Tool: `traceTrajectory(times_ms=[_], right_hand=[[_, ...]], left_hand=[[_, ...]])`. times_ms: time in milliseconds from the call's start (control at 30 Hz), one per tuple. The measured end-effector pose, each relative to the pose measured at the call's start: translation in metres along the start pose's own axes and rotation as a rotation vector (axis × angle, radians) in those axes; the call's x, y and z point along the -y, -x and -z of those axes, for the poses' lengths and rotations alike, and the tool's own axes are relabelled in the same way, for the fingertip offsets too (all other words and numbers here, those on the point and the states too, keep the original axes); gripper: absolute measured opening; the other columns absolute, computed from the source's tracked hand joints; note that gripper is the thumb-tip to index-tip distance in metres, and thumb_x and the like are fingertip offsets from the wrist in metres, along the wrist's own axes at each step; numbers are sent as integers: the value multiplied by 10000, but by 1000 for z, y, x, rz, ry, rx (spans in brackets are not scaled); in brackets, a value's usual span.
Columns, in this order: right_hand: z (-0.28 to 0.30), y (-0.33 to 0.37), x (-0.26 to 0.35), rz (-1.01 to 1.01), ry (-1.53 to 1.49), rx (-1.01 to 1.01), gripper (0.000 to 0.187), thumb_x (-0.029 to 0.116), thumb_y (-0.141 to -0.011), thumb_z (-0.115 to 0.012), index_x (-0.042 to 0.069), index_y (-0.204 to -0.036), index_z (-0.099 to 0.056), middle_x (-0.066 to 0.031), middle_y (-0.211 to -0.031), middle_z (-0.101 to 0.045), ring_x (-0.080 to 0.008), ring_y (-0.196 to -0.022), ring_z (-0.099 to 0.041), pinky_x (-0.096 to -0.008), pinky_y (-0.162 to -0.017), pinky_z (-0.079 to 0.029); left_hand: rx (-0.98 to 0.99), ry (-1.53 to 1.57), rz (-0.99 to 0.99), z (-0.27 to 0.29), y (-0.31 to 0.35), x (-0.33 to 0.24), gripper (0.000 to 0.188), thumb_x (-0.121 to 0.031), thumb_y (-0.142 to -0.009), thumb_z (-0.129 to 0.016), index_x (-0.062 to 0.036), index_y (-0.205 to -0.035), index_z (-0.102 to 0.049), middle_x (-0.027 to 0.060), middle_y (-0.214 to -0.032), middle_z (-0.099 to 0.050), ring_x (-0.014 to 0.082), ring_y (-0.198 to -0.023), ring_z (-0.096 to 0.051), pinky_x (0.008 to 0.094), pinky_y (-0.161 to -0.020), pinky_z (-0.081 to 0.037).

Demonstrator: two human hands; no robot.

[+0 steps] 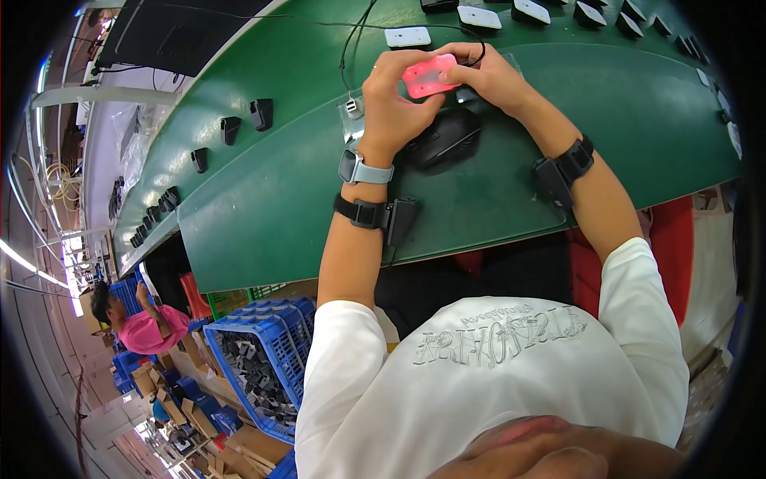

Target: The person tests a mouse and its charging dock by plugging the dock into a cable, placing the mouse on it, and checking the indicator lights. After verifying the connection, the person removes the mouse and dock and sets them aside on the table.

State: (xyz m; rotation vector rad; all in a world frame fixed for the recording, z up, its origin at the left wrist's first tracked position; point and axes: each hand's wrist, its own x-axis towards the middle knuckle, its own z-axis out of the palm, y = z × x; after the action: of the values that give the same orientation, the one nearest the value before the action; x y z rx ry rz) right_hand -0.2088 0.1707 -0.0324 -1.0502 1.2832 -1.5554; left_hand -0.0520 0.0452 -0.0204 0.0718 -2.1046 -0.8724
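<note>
Over the green table, both of my hands hold a small flat device with rounded corners, glowing pinkish red. My left hand grips its left side between thumb and fingers. On the other side, my right hand has its thumb laid over the device's face. A black cable curves down to my right fingers; whether it is plugged into the device is hidden. Below the hands lies a dark rounded object, shaped like a computer mouse. Beside my left wrist, a small white dual-port connector hangs on a cord.
White-faced devices line the table's far side. Several black housings stand at the left. A dark monitor-like panel is at the upper left. A blue crate of black parts stands below the table; a person in pink is farther left.
</note>
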Motion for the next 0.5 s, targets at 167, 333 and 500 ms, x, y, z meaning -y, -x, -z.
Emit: traceTrajectory(times_ms=[167,333,500], right_hand=[[-2,-1,-5,107,-142,-53,369,108,-872,-668,19,-1230,-675,-43,-1212,-678,-121,-1143,-597,-305,-1017,-462],[6,4,14,757,635,-356,404,144,-832,-703,56,-1224,-663,-92,-1254,-643,-262,-1263,-539,-393,-1096,-408],[-1,9,7,606,997,-226,359,241,-842,-733,67,-1150,-670,-94,-1209,-648,-307,-1287,-515,-431,-1136,-350]], left_hand=[[-29,44,16,-2,0,7,462,-44,-659,-834,-66,-1103,-707,118,-1071,-725,308,-996,-697,380,-876,-559],[4,73,91,6,0,15,443,-50,-676,-824,-43,-1103,-708,128,-1067,-720,312,-996,-699,382,-880,-556],[31,84,62,8,-4,9,408,-26,-688,-805,-44,-1087,-721,120,-1068,-718,311,-994,-696,384,-874,-555]])
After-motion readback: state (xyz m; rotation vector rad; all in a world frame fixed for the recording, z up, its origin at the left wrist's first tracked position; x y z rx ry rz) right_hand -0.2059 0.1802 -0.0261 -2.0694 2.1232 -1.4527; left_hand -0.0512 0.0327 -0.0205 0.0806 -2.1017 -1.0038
